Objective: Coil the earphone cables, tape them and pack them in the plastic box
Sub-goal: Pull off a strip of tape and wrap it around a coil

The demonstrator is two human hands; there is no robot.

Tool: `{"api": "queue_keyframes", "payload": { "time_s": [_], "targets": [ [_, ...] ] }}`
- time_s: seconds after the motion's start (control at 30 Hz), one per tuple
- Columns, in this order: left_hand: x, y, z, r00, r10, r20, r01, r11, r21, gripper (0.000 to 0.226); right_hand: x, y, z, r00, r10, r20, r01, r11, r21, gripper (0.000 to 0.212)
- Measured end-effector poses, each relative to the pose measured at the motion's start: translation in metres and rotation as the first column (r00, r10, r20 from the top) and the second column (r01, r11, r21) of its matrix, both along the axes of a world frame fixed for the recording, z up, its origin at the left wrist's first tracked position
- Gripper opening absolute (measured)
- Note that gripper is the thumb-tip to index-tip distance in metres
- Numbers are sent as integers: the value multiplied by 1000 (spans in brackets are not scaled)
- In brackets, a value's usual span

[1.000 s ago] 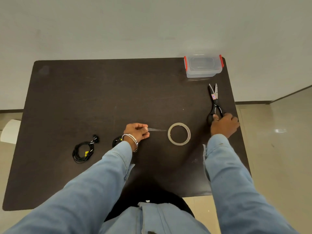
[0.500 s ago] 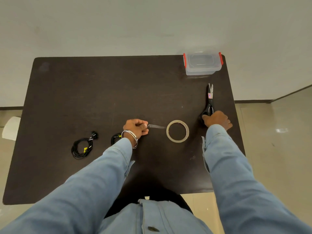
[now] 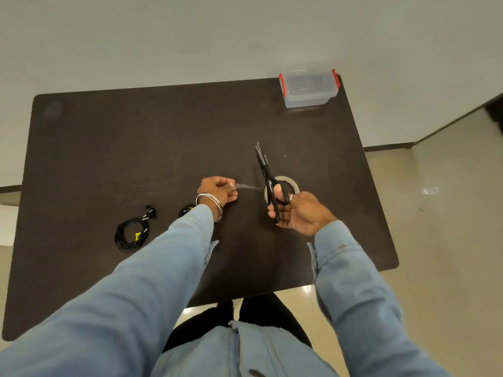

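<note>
Scissors [image 3: 268, 176] sit gripped in your right hand [image 3: 298, 213], blades nearly together and pointing away from you, raised over the tape roll [image 3: 295, 184]. Your left hand [image 3: 216, 190] pinches the tape strip [image 3: 249, 186] pulled taut from that roll. One coiled earphone cable [image 3: 132, 231] lies well left; another coil [image 3: 186, 210] peeks from behind your left wrist. The plastic box [image 3: 310, 97] waits at the table's [image 3: 136, 137] far right corner. If the strip slackens, it could fold and stick to itself.
</note>
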State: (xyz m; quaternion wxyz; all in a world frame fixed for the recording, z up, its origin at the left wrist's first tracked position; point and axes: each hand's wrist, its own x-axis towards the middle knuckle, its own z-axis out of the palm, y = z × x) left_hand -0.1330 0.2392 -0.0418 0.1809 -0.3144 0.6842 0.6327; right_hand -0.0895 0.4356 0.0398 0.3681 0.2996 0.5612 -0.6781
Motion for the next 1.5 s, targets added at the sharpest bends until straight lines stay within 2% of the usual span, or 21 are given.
{"api": "queue_keyframes", "payload": {
  "time_s": [0.07, 0.17, 0.23, 0.37, 0.53, 0.7, 0.87, 1.0, 1.17, 1.5],
  "targets": [
    [0, 0, 0, 1000, 22, -1, -22, 999, 30, 11, 18, -8, -4, 997, 17, 71, -19, 1000, 22, 28],
    [3, 1, 0, 998, 62, -1, -62, 996, 59, 11, 39, -6, -8, 993, 73, 97, -70, 997, -40, 62],
    [5, 1, 0, 996, 91, 6, -91, 994, 65, 12, 52, 0, -10, 987, 138, 80, -130, 986, -99, 69],
    [7, 1, 0, 990, 138, 20, -139, 988, 66, 13, 73, 7, -14, 969, 233, 77, -218, 961, -172, 65],
    [8, 4, 4, 984, 178, 30, -179, 982, 65, 14, 79, 5, -20, 943, 314, 107, -299, 944, -135, 66],
    [9, 6, 6, 985, 171, 21, -172, 982, 82, 14, 68, 1, -33, 966, 253, 60, -251, 967, -50, 70],
    [8, 6, 6, 992, 125, -6, -125, 991, 37, 22, 54, 1, -45, 972, 235, 21, -234, 971, -58, 60],
    [6, 11, 6, 991, 131, -3, -131, 991, 29, 28, 50, 6, -51, 967, 252, -24, -253, 967, -42, 71],
    [4, 15, 6, 981, 191, 34, -193, 979, 62, 34, 49, 7, -54, 963, 257, -84, -256, 966, 31, 72],
    [9, 17, 8, 962, 261, 75, -268, 958, 102, 40, 57, -7, -65, 986, 145, -88, -137, 986, 90, 44]
  ]
}}
